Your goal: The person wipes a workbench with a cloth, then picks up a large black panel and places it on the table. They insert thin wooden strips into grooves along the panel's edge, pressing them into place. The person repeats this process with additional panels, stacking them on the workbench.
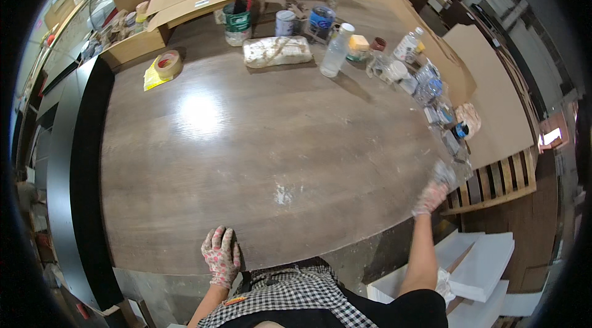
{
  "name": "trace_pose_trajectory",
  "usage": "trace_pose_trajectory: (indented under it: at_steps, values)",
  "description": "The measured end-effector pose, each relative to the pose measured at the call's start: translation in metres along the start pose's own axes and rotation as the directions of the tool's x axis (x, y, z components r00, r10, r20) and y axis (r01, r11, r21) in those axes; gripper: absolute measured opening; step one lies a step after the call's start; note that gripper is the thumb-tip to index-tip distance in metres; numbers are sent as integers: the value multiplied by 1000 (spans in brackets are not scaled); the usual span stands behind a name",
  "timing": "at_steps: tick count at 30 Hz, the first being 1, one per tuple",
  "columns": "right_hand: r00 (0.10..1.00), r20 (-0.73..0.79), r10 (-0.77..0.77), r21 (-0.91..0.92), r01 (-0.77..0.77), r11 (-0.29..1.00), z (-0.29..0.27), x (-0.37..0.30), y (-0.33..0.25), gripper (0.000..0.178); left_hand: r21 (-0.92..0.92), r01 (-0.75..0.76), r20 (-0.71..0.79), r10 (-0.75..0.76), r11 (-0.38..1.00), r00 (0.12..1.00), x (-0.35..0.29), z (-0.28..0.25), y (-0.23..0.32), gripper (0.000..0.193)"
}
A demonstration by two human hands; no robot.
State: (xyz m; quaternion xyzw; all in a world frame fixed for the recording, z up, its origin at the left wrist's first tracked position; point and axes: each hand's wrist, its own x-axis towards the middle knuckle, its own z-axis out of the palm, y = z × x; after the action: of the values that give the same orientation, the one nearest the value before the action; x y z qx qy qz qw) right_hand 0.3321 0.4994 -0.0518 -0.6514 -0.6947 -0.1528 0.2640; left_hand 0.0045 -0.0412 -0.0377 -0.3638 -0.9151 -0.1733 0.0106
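Note:
My left hand [221, 258], in a white glove with a pink flower pattern, lies on the near edge of the brown wooden tabletop [246, 174]. Its fingers are spread a little and nothing is in them. At the right edge of the table, my right hand [433, 194] wears a matching glove and reaches toward the row of small things there. Motion smears its fingers, so whether they hold the pale, see-through patch at their tips cannot be made out. Close beyond it are a grey block-like item [451, 143] and a dark bottle with a blue band [459, 130].
A clear bottle [335, 51], a white wrapped bundle [277, 51], a green-labelled tub [237, 22] and several cans stand along the far side. A tape roll [168, 64] lies far left. Cardboard [493, 93] borders the right; a black panel [89, 186] flanks the left.

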Motion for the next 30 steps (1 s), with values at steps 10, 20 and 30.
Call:
trace_pose_trajectory:
  at_steps: [10, 20, 30]
  values:
    - [113, -46, -993, 565, 822, 67, -158, -254, -361, 21, -103, -111, -217, 87, 988, 972, 1, 15, -12, 29]
    - [997, -14, 78, 53, -77, 996, 14, -3, 95, 28, -64, -74, -199, 60, 995, 978, 3, 11, -1, 28]
    - [832, -402, -382, 631, 555, 543, 81, 102, 102, 54, -221, -152, -322, 74, 963, 944, -2, -5, 37, 35]
